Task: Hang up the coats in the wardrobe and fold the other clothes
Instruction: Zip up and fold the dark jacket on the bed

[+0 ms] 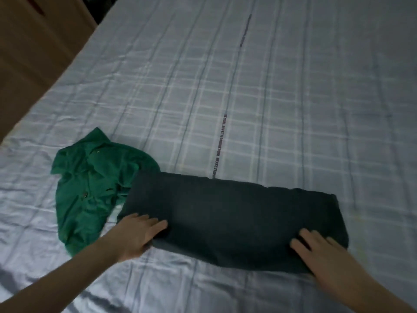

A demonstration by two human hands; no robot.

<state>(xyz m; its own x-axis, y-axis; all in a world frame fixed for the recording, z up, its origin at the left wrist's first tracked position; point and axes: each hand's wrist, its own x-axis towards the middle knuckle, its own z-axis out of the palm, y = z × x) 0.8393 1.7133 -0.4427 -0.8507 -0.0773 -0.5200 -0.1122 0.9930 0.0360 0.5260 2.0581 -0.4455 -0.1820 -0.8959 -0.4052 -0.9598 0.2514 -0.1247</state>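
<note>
A dark grey garment (230, 218), folded into a long flat rectangle, lies on the bed near its front edge. My left hand (137, 236) rests on its left end with fingers straight and flat on the cloth. Over at the garment's right front corner, my right hand (322, 256) presses down, also with straight fingers. A green button-up shirt (90, 188) lies crumpled and unfolded just left of the dark garment, partly tucked under its left end.
The bed is covered with a pale blue checked sheet (248, 98) that stretches away towards the back and right. A brown wooden piece of furniture (33, 53) stands along the bed's left side.
</note>
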